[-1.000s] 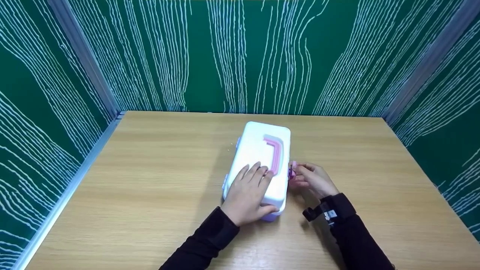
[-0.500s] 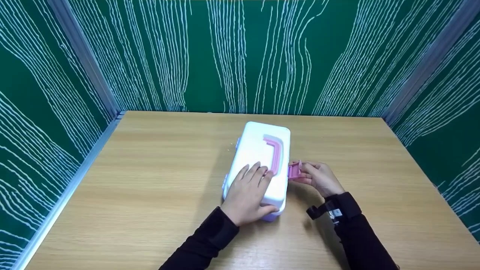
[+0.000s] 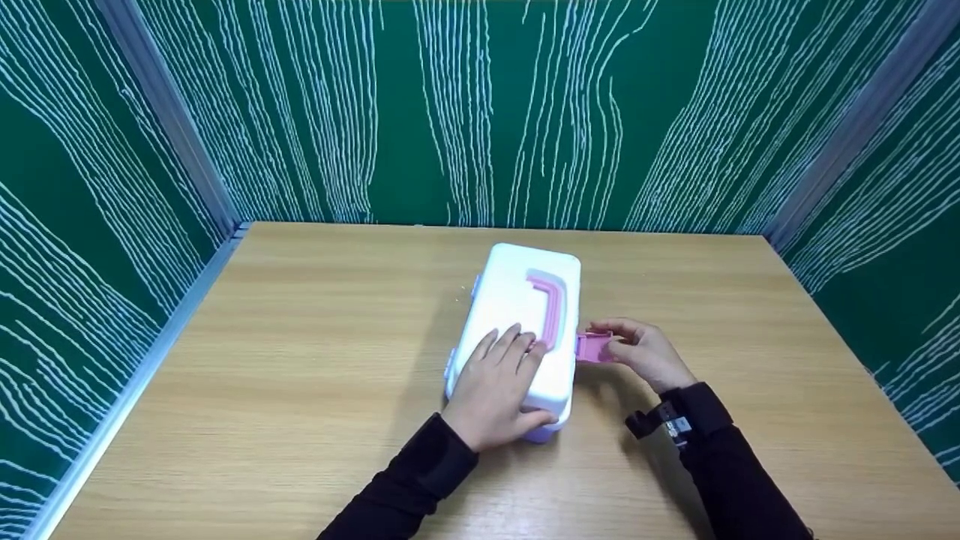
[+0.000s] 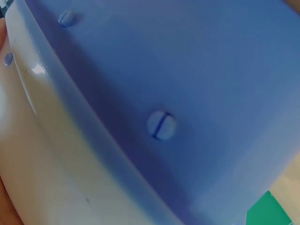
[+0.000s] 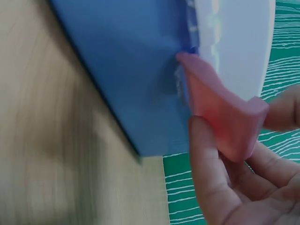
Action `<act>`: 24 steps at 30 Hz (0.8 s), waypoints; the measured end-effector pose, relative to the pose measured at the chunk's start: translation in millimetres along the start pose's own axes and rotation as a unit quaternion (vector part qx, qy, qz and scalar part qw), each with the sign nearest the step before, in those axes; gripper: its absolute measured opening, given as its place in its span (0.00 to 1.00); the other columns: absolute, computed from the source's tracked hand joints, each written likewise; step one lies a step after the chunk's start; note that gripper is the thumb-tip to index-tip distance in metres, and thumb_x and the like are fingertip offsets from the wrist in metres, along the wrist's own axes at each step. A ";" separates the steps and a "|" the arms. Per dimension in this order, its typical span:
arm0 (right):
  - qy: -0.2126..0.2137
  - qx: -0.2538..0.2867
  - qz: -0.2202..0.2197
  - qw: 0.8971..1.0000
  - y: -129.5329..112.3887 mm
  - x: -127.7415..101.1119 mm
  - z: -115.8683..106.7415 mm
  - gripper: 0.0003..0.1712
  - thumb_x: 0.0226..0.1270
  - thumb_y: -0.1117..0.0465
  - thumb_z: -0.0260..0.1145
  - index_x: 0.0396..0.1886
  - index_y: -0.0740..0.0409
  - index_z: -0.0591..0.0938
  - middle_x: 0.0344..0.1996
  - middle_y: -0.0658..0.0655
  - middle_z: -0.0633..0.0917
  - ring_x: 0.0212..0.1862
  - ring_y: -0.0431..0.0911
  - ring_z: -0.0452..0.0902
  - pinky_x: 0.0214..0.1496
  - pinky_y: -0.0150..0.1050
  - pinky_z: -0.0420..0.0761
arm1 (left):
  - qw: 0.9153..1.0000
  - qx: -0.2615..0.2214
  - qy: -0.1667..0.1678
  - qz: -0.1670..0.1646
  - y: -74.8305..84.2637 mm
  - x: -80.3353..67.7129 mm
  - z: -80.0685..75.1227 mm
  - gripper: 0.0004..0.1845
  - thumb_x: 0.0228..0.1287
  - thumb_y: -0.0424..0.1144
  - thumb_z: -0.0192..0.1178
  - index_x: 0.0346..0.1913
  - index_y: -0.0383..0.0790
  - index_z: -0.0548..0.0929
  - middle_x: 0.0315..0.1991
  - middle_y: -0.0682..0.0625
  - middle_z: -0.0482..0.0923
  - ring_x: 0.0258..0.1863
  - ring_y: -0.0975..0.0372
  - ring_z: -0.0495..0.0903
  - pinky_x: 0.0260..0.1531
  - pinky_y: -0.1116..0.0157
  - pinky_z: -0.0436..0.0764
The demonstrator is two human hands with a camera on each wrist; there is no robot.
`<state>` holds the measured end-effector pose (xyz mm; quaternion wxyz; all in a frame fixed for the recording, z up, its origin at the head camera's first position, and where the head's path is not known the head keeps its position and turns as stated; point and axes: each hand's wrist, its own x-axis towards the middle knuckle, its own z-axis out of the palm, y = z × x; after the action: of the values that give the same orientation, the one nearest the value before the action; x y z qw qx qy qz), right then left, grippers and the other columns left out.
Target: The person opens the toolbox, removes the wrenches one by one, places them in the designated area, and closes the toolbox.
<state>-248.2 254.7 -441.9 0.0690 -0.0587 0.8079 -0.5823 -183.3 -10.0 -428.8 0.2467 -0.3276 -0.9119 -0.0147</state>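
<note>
A storage box with a white lid (image 3: pixel 506 289) and a bluish-purple base (image 5: pixel 122 75) stands on the table. Set into its lid is a pink handle (image 3: pixel 556 307). My left hand (image 3: pixel 496 397) rests flat on the near half of the lid, fingers straight and fingertips by the handle. On the box's right side a pink latch (image 3: pixel 593 347) sticks outward, swung away from the wall. My right hand (image 3: pixel 646 354) pinches the latch's outer end between thumb and fingers. In the left wrist view, the base's side wall (image 4: pixel 225 89) fills most of the frame.
The wooden table (image 3: pixel 315 360) extends around the box on all sides. Green panels with white wavy lines (image 3: pixel 405 112) enclose the back and both sides. Purple hinges (image 3: pixel 450 364) show on the box's left edge.
The latch has swung out from the box's side, from nearly upright to sticking out flat. My right hand has moved right with it. The left hand and box have stayed still.
</note>
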 end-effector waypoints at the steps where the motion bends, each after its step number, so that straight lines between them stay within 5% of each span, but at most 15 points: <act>1: 0.001 -0.021 -0.008 1.000 1.0 0.3 0.0 0.26 0.63 0.71 0.60 0.62 0.72 0.74 0.58 0.69 0.80 0.45 0.38 0.79 0.46 0.27 0.81 | 1.000 -0.001 0.001 0.000 -0.2 -0.1 0.2 0.50 0.50 0.76 0.57 0.68 0.44 0.69 0.64 0.48 0.74 0.69 0.53 0.68 0.71 0.54 0.64; 6: 0.000 -0.096 -0.023 0.995 6.4 1.7 2.8 0.27 0.61 0.64 0.70 0.60 0.69 0.77 0.55 0.69 0.81 0.43 0.42 0.76 0.42 0.27 0.77 | 1.000 -0.001 0.008 0.000 -0.4 -0.5 0.6 0.50 0.49 0.75 0.59 0.68 0.44 0.69 0.64 0.48 0.74 0.69 0.53 0.69 0.70 0.54 0.65; 12: -0.017 -0.119 -0.059 0.991 15.3 3.1 9.7 0.29 0.59 0.65 0.72 0.59 0.69 0.77 0.53 0.70 0.82 0.41 0.47 0.78 0.39 0.29 0.80 | 1.000 0.003 0.022 0.000 0.6 -0.7 0.1 0.49 0.48 0.75 0.60 0.66 0.44 0.71 0.63 0.48 0.76 0.68 0.54 0.70 0.70 0.55 0.66; 17: -0.020 -0.124 -0.082 0.989 21.4 4.8 15.4 0.27 0.59 0.66 0.71 0.58 0.71 0.77 0.53 0.70 0.82 0.49 0.57 0.79 0.47 0.30 0.79 | 1.000 0.003 0.026 0.001 0.4 -0.6 0.5 0.49 0.47 0.75 0.60 0.66 0.44 0.72 0.62 0.48 0.76 0.68 0.54 0.70 0.70 0.55 0.66; 24: -0.034 -0.117 -0.081 0.989 25.3 6.4 21.7 0.25 0.63 0.66 0.68 0.58 0.70 0.77 0.53 0.70 0.81 0.55 0.62 0.78 0.58 0.48 0.79 | 1.000 0.004 0.026 0.002 -0.2 -0.7 1.5 0.49 0.48 0.75 0.60 0.66 0.43 0.71 0.62 0.48 0.76 0.68 0.54 0.70 0.70 0.55 0.66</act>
<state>-251.0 241.3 -472.9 0.0416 -0.1513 0.8604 -0.4848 -183.7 -10.3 -430.5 0.2719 -0.3278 -0.9046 -0.0195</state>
